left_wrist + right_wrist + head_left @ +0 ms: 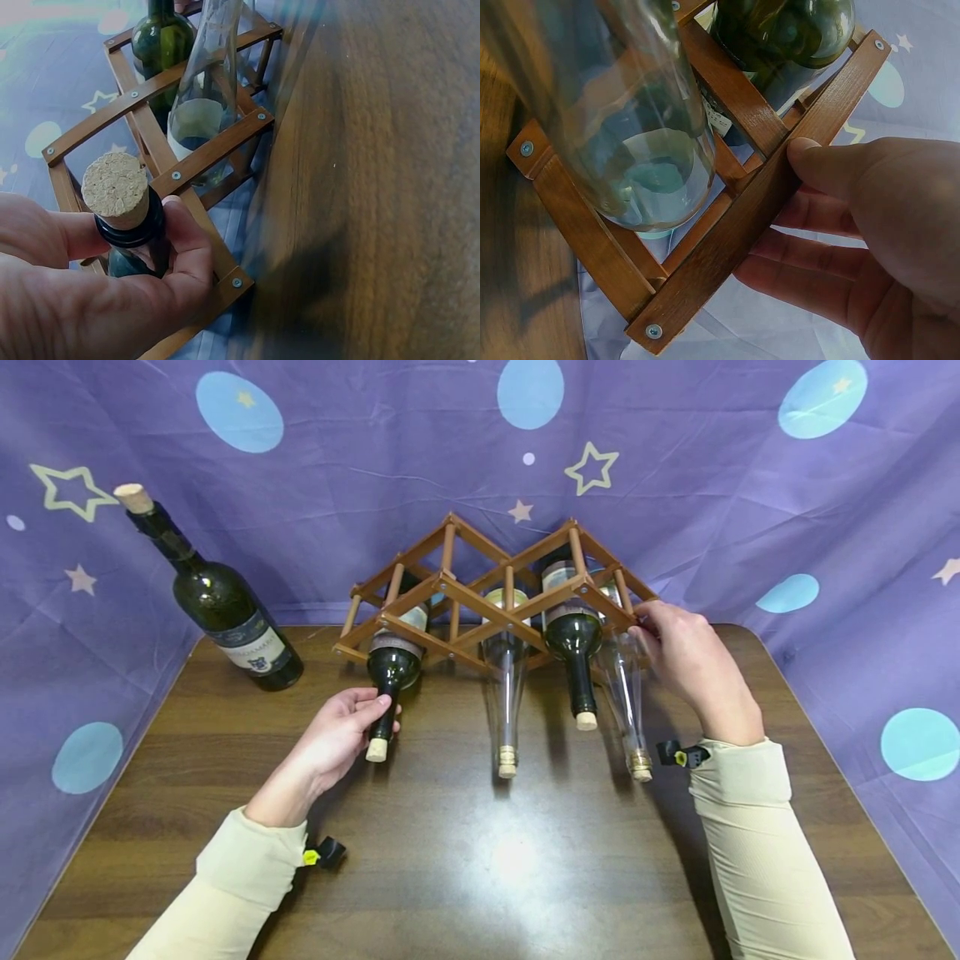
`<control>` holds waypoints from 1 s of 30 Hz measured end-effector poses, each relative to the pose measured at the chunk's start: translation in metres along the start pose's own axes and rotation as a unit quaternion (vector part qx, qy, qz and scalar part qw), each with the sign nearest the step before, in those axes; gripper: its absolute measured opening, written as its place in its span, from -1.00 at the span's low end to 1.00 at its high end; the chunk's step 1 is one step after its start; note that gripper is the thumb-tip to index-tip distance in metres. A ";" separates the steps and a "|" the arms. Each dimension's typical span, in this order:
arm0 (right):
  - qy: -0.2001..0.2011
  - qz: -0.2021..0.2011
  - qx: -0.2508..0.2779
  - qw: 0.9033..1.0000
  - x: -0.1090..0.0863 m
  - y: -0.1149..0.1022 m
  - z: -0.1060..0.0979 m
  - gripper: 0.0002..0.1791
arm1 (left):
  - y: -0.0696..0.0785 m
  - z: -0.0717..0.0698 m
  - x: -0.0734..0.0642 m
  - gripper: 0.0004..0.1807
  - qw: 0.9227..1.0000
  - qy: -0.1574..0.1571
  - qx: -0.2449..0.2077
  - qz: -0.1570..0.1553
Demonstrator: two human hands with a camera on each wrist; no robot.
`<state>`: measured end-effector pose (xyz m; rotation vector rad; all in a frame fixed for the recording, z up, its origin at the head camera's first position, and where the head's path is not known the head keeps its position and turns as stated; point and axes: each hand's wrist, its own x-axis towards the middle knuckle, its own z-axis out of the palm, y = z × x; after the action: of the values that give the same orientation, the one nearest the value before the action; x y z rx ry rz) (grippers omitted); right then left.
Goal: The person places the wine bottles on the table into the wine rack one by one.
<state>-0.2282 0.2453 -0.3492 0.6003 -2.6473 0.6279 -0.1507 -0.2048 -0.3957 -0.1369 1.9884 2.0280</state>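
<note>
My left hand (333, 739) holds the neck of a dark green wine bottle (394, 665), which lies in the left part of a folding wooden wine rack (444, 582). Its cork (116, 187) sticks up past my thumb and fingers in the left wrist view. At the rack's right end, my right hand (693, 656) pinches a wooden slat (727, 247), thumb on one side and fingers on the other. Beside that hand a clear glass bottle (624, 685) rests in the rack. Another clear bottle (507, 693) and a dark green bottle (573, 639) lie between the hands, corked necks toward me.
One more dark green corked bottle (217, 602) stands upright at the table's back left, apart from the rack. The brown wooden table (435, 860) reaches back to a purple curtain (360, 435) with stars and dots, hanging close behind the rack.
</note>
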 end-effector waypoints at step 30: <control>0.007 -0.011 -0.003 1.000 0.000 0.002 0.001 -0.84 | 0.006 -0.013 0.003 -0.37 0.989 0.090 0.115 0.029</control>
<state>-0.2297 0.2467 -0.3512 0.6218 -2.6248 0.6161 -0.1571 -0.2175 -0.3915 -0.2215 2.3454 1.8595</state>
